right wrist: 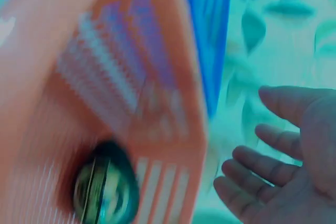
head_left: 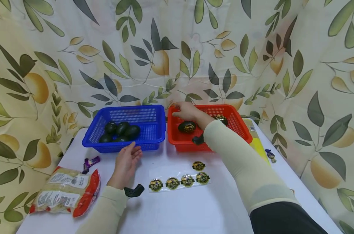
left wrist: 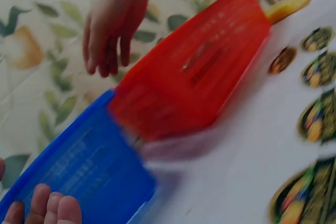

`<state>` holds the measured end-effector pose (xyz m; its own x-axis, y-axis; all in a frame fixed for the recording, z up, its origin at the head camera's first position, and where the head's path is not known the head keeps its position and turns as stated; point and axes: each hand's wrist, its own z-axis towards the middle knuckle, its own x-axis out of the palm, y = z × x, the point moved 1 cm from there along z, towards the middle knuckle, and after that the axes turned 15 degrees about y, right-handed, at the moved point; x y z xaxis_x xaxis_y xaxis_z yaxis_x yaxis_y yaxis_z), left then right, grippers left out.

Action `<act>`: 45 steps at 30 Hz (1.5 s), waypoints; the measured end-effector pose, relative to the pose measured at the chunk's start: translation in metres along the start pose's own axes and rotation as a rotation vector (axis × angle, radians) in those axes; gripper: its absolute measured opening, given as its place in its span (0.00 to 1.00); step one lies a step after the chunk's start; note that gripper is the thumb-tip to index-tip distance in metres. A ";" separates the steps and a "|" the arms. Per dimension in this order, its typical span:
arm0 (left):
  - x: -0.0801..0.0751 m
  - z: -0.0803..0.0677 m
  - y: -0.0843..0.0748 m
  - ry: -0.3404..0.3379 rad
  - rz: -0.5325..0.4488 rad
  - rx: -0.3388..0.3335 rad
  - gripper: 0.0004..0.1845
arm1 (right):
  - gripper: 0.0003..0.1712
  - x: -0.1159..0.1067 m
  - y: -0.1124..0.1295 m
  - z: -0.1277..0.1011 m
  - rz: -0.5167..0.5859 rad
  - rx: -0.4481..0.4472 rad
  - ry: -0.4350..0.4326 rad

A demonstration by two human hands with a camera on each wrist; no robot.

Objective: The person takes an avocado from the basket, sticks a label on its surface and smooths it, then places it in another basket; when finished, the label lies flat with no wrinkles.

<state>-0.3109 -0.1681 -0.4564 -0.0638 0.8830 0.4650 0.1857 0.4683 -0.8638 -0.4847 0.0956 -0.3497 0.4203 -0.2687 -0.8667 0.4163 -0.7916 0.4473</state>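
A blue basket (head_left: 149,122) holds several dark avocados (head_left: 122,131). Beside it on the right stands a red basket (head_left: 238,128) with a stickered avocado (head_left: 187,126) and another one (head_left: 222,119) behind my forearm. My right hand (head_left: 184,110) hovers over the red basket's far left corner, fingers loose and holding nothing. The right wrist view shows its empty palm (right wrist: 286,177) beside the stickered avocado (right wrist: 105,192). My left hand (head_left: 127,161) rests open on the table just in front of the blue basket. A sheet of round stickers (head_left: 180,180) lies near the front.
A red and clear food bag (head_left: 67,191) lies at the front left, with a purple wrapper (head_left: 90,162) beside it. A yellow packet (head_left: 256,143) and a small wrapped candy (head_left: 270,155) sit to the right of the red basket. A leaf-print cloth hangs behind the table.
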 end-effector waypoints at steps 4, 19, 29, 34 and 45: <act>-0.039 -0.003 -0.030 -0.103 -0.043 0.001 0.14 | 0.30 0.014 0.030 0.013 0.038 -0.089 0.011; -0.087 -0.005 -0.069 -0.332 -0.083 -0.007 0.10 | 0.29 0.055 0.099 0.079 0.134 -0.216 0.218; -0.093 -0.008 -0.069 -0.350 -0.021 -0.031 0.11 | 0.28 0.055 0.111 0.130 0.013 -0.231 0.234; -0.095 -0.010 -0.071 -0.361 0.002 -0.071 0.12 | 0.31 0.065 0.111 0.143 -0.050 -0.163 0.376; -0.093 -0.010 -0.071 -0.367 0.043 -0.069 0.13 | 0.37 0.077 0.108 0.153 0.052 -0.054 0.590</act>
<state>-0.3080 -0.2838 -0.4363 -0.3997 0.8601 0.3169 0.2610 0.4382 -0.8602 -0.5308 -0.0949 -0.4022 0.8118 0.0560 -0.5812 0.4169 -0.7525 0.5098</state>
